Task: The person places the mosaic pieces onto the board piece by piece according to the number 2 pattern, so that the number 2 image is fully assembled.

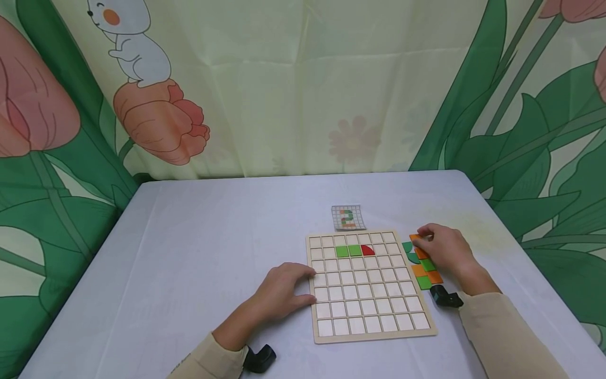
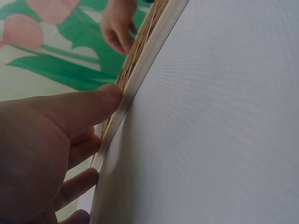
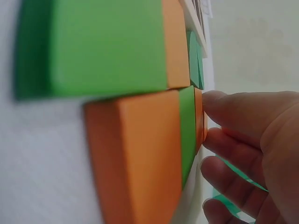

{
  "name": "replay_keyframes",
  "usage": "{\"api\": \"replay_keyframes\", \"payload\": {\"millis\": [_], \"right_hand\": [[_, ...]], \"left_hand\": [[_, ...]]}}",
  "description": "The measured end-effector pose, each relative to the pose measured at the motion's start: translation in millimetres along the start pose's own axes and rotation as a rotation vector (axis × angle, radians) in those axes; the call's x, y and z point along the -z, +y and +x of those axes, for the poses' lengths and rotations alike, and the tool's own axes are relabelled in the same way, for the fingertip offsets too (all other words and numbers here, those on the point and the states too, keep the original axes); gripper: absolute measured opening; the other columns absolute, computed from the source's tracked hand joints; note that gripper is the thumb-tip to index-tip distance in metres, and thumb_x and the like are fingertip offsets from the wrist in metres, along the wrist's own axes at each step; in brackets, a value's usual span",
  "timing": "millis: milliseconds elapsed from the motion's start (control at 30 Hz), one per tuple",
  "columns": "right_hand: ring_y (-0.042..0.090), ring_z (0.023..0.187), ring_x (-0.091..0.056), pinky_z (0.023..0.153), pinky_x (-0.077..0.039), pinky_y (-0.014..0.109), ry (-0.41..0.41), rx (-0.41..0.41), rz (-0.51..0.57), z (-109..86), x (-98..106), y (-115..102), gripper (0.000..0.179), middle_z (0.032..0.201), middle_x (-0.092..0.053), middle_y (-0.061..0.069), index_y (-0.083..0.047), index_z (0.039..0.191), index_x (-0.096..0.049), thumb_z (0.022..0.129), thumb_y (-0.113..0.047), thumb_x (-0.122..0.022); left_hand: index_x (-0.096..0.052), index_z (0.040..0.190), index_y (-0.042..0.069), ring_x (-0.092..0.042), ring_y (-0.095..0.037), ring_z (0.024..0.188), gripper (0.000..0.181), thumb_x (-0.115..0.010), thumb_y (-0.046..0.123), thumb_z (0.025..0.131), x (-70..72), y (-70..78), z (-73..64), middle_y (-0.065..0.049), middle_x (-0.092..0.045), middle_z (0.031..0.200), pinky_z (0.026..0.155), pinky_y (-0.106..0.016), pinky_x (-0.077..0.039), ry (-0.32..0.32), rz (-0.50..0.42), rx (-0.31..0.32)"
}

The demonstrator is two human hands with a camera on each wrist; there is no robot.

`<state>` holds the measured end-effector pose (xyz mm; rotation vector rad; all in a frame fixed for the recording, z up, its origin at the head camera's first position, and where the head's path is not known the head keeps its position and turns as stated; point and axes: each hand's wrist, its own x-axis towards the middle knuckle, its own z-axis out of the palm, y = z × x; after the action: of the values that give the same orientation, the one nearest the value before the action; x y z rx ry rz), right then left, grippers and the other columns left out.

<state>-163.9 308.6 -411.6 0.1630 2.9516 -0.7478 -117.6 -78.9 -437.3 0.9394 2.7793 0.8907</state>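
Note:
A wooden grid board (image 1: pixel 374 337) lies on the white table, with two green square tiles (image 1: pixel 348 251) and a red quarter-round tile (image 1: pixel 367 250) side by side in an upper row. At the board's left edge, my left hand (image 1: pixel 283 291) rests its thumb and fingertips against the frame, thumb apart from the fingers. Off the board's right side, my right hand (image 1: pixel 447 248) pinches the far orange tile (image 1: pixel 414 237) of a group between thumb and index finger. The other fingers hang beside the row, as the right wrist view shows.
Close to the board's right edge lie orange tiles (image 1: pixel 434 277), green square tiles (image 1: pixel 424 283) and dark green rounded tiles (image 1: pixel 413 258). Beyond the board's far edge is a small printed grid card (image 1: pixel 349 217) with a coloured pattern. A flowered curtain (image 1: pixel 284 105) hangs behind the table.

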Motion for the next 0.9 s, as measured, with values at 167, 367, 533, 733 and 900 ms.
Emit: {"api": "replay_keyframes", "payload": {"millis": [167, 367, 533, 733, 900], "right_hand": [[0.036, 0.093, -0.055, 0.081, -0.054, 0.046, -0.006, -0.007, 0.019, 1.4, -0.7, -0.5, 0.040, 0.113, -0.061, 0.028, 0.009, 0.126, -0.057, 0.099, -0.020, -0.063], [0.037, 0.093, -0.055, 0.083, -0.056, 0.047, -0.007, -0.024, 0.036, 2.3, -1.1, -0.7, 0.039, 0.112, -0.060, 0.028, 0.010, 0.126, -0.055, 0.099, -0.017, -0.064], [0.036, 0.093, -0.056, 0.083, -0.057, 0.047, 0.022, -0.015, 0.043, 2.2, -2.9, 0.8, 0.036, 0.113, -0.060, 0.029, 0.010, 0.124, -0.055, 0.099, -0.016, -0.062], [0.037, 0.092, -0.056, 0.082, -0.057, 0.047, 0.036, -0.005, 0.034, 3.2, -2.8, 0.6, 0.037, 0.112, -0.060, 0.029, 0.009, 0.124, -0.055, 0.098, -0.015, -0.063], [0.043, 0.102, -0.053, 0.089, -0.052, 0.054, -0.002, -0.009, 0.004, 3.6, 0.3, 0.8, 0.046, 0.125, -0.054, 0.034, 0.008, 0.135, -0.051, 0.099, -0.018, -0.063]], "left_hand": [[-0.066, 0.124, 0.010, -0.058, -0.023, 0.120, 0.047, -0.082, 0.027, 0.084, 0.1, -0.1, -0.3, -0.001, -0.067, 0.123, 0.101, -0.045, -0.044, 0.000, 0.001, 0.001], [-0.066, 0.124, 0.009, -0.058, -0.022, 0.120, 0.047, -0.082, 0.027, 0.083, -0.5, -0.1, -0.5, 0.000, -0.067, 0.122, 0.101, -0.045, -0.044, -0.003, 0.002, 0.007], [-0.067, 0.124, 0.010, -0.058, -0.022, 0.120, 0.046, -0.082, 0.027, 0.083, -0.8, 0.4, -0.8, 0.000, -0.067, 0.122, 0.101, -0.044, -0.044, -0.004, 0.005, 0.010], [-0.066, 0.124, 0.010, -0.057, -0.022, 0.120, 0.047, -0.082, 0.027, 0.083, -0.8, 0.0, -0.7, 0.000, -0.067, 0.123, 0.101, -0.045, -0.044, -0.003, 0.004, 0.009], [-0.067, 0.124, 0.009, -0.058, -0.022, 0.119, 0.047, -0.083, 0.026, 0.083, -0.3, 0.6, -0.4, 0.000, -0.067, 0.122, 0.101, -0.044, -0.044, -0.004, 0.009, 0.011]]}}
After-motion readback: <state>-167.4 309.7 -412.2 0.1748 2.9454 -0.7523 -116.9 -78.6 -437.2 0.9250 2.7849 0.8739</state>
